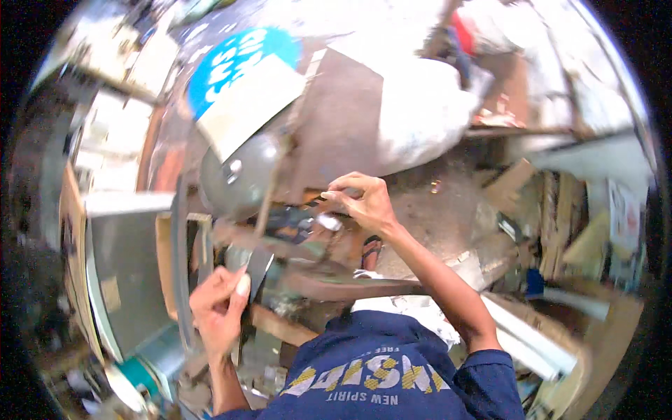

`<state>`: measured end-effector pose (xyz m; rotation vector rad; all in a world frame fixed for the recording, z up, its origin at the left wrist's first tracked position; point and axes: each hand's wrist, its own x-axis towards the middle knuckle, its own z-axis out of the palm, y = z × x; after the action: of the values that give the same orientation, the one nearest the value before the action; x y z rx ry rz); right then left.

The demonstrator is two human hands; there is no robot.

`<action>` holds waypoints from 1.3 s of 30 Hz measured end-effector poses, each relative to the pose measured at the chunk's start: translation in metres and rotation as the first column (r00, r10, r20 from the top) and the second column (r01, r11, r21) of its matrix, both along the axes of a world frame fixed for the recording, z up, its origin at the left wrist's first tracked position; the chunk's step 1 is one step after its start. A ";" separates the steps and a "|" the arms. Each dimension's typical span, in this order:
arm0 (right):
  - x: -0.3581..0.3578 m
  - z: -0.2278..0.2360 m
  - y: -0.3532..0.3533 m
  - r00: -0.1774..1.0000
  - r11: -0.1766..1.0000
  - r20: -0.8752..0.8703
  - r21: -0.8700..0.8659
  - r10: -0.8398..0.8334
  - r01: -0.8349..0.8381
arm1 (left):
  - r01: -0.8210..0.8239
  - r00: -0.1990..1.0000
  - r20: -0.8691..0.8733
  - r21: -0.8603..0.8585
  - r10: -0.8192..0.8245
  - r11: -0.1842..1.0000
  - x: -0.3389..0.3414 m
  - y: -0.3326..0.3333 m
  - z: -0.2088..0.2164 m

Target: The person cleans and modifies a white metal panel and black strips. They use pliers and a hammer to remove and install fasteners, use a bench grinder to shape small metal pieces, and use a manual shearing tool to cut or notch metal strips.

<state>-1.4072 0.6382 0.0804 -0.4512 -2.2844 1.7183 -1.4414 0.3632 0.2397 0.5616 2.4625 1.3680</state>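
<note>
Heavy motion blur and fisheye bend across the whole view; the small parts under both hands are hard to make out.

Left hand [218, 308]: closed around the lower end of 1 flat grey metal strip [257, 269], thumb pressed on its face. The strip's lower part is hidden in the fist; the upper part runs up toward a thin rusty rod [269, 196]. Can't tell if strip and rod are 1 piece or 2.

Right hand [364, 203]: fingers curled in a narrow pinch at the fingertips, on or just above a small shiny metal piece [329, 222]. Contact unclear in the blur, so can't tell if it actually holds it.

Between the hands: cluttered bench [336, 283], rusty brown metal edge, curved by the lens. Strip sits at the bench's left side, shiny piece near its far middle.

Behind the rod: 1 grey rounded metal cylinder [241, 175], smooth and dull, touching or just beside the rod. On top of it 1 pale flat board [245, 105] leans against 1 round blue sign [231, 59], partly covered. 1 white sack [420, 115], soft and crumpled, at the far right of the bench.

1 sandalled foot [372, 248] on the floor below the right wrist, mostly hidden. Blue shirt [392, 364] cut off by the lower edge.
</note>
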 end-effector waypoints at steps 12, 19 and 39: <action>0.493 0.056 0.050 0.380 0.390 -0.091 -0.285 -0.920 0.876 | 0.625 0.491 0.452 0.413 -0.745 0.663 0.262 0.185 -0.022; 0.823 -0.001 -0.196 -0.419 -0.441 -0.196 0.087 -0.887 0.893 | 0.954 -0.032 -0.101 0.294 -0.994 -0.060 0.542 0.254 -0.083; 0.947 0.098 -0.560 -0.920 -0.868 0.225 -0.318 0.321 -0.380 | 0.308 -0.498 -0.865 -0.241 0.061 -0.920 1.511 -0.005 -0.287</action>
<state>-0.4597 0.0786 0.1781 -1.4172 0.8158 -0.3005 0.0697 0.3580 -0.0471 2.5395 -0.8902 0.8775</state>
